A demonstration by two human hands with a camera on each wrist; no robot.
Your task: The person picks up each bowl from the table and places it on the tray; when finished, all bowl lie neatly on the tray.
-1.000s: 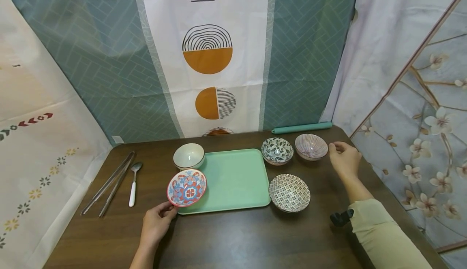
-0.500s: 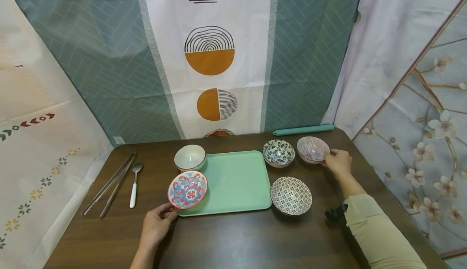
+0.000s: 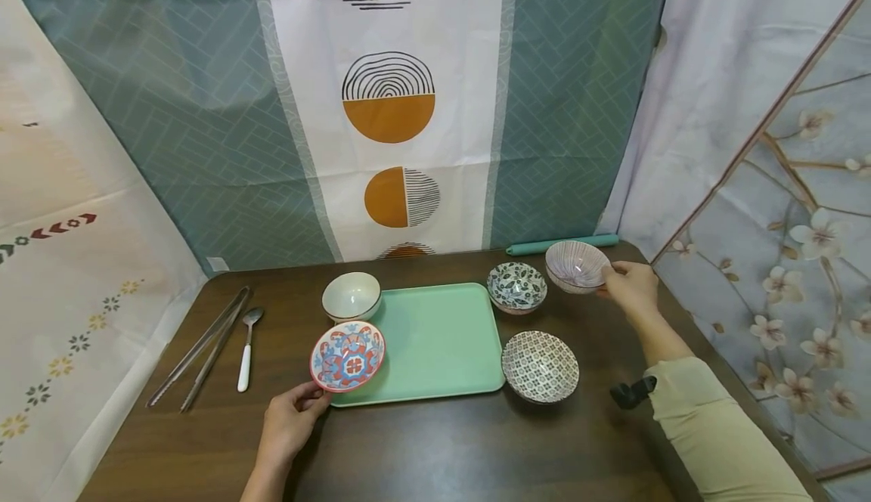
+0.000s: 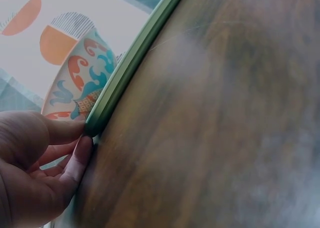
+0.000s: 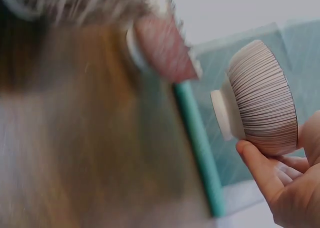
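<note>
My left hand [image 3: 292, 419] pinches the front left corner of the light green tray [image 3: 442, 343], thumb above and fingers below in the left wrist view. Beside that thumb, a red-and-blue patterned bowl [image 3: 348, 356] stands over the same corner. My right hand [image 3: 633, 288] holds a striped bowl [image 3: 577, 264] by its right side. In the right wrist view this striped bowl [image 5: 265, 97] is clear of the table, its foot showing. Left of it in the head view stands a leaf-patterned bowl [image 3: 516, 287]. A brown-patterned bowl [image 3: 540, 367] stands nearer, by the tray's right edge.
A plain white bowl [image 3: 351, 295] stands at the tray's back left. Metal tongs [image 3: 200, 347] and a white-handled spoon [image 3: 247, 349] lie on the left of the dark wooden table [image 3: 435, 449]. A teal roll [image 3: 561, 245] lies along the back edge, before the curtain.
My right hand has moved left to the striped bowl, gripped its side and raised it from the table. My left hand stays at the tray's corner.
</note>
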